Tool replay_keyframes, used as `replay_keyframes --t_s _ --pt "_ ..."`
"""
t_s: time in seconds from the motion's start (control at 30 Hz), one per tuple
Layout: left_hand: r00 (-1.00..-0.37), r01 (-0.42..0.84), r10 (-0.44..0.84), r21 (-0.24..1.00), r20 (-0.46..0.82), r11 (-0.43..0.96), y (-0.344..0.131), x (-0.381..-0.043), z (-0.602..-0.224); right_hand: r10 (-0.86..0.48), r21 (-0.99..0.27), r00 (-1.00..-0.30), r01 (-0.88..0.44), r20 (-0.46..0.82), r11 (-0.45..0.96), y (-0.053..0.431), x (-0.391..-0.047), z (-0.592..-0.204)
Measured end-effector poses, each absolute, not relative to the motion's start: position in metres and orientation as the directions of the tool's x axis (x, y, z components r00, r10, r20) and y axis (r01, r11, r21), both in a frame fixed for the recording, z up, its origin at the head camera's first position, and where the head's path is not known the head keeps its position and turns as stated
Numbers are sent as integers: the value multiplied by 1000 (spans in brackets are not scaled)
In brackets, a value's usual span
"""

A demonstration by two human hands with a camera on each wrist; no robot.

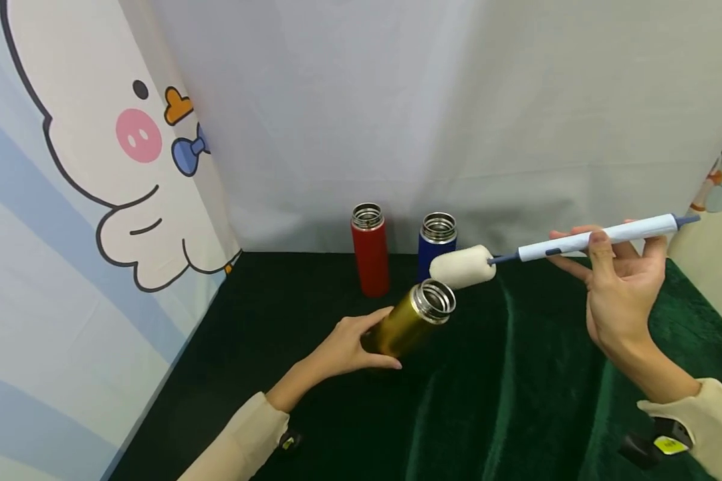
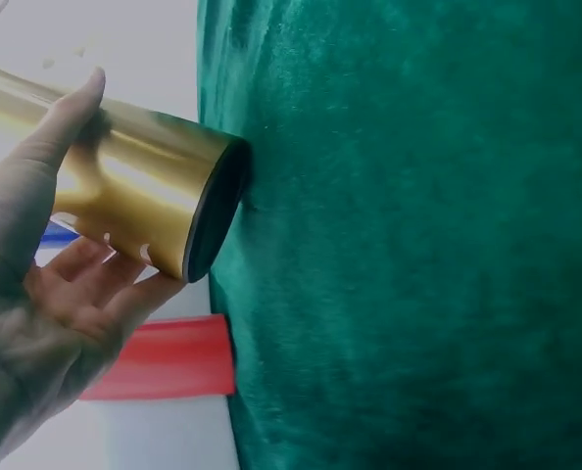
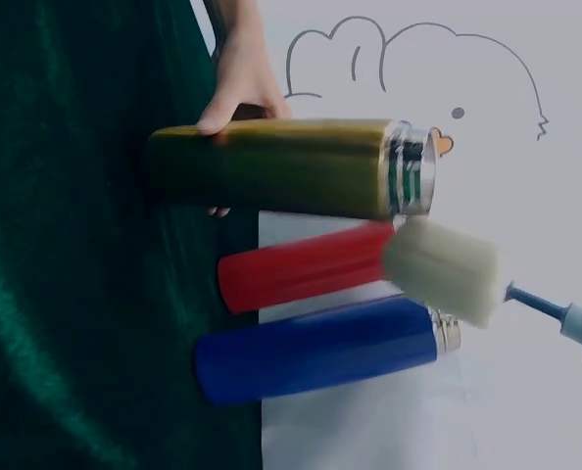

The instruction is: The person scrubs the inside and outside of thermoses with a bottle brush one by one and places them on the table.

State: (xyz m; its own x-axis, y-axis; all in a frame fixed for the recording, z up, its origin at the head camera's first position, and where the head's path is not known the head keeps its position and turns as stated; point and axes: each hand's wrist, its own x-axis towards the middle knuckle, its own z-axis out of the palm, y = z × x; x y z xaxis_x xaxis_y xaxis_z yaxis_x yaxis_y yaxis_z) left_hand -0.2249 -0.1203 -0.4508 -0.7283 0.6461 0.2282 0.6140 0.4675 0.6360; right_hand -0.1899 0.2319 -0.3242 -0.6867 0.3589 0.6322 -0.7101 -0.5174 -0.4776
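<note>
My left hand (image 1: 341, 346) grips a gold bottle (image 1: 400, 330) round its body, thumb on one side and fingers on the other. The bottle has no lid, and its steel mouth tips to the right. Between thumb and fingers, my right hand (image 1: 626, 294) holds the white handle of a bottle brush (image 1: 628, 232). The brush's cream sponge head (image 1: 462, 267) hovers just beyond the gold bottle's mouth, outside it. In the right wrist view the sponge (image 3: 443, 269) partly covers the necks of the bottles behind it.
A red bottle (image 1: 371, 260) and a blue bottle (image 1: 436, 240), both lidless, stand upright at the back of the dark green cloth (image 1: 457, 414). Behind them hangs a pale curtain (image 1: 349, 100). A cartoon-printed sheet (image 1: 66, 280) borders the left side.
</note>
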Motion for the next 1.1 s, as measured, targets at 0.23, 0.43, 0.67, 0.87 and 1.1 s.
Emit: replay_keyframes --t_s 0.23,0.43,0.67,0.87,1.1 --pt "-810 493 533 774 243 398 -123 -225 -460 376 -532 -732 -675 567 -511 238 -178 -336" --pt "-850 341 500 899 168 276 -103 -224 -458 291 -533 -862 -490 415 -690 239 -181 -339" --pt "-785 36 619 998 -3 50 -85 -208 -464 -60 -402 -991 8 118 -916 244 -196 -363" --pt "-733 -80 680 995 -24 -51 -83 -204 -467 -256 -292 -963 268 -79 -918 249 -200 -390" --pt "-734 -190 679 967 -27 -168 -80 -204 -466 -304 -458 -942 334 -140 -824 251 -198 -409"
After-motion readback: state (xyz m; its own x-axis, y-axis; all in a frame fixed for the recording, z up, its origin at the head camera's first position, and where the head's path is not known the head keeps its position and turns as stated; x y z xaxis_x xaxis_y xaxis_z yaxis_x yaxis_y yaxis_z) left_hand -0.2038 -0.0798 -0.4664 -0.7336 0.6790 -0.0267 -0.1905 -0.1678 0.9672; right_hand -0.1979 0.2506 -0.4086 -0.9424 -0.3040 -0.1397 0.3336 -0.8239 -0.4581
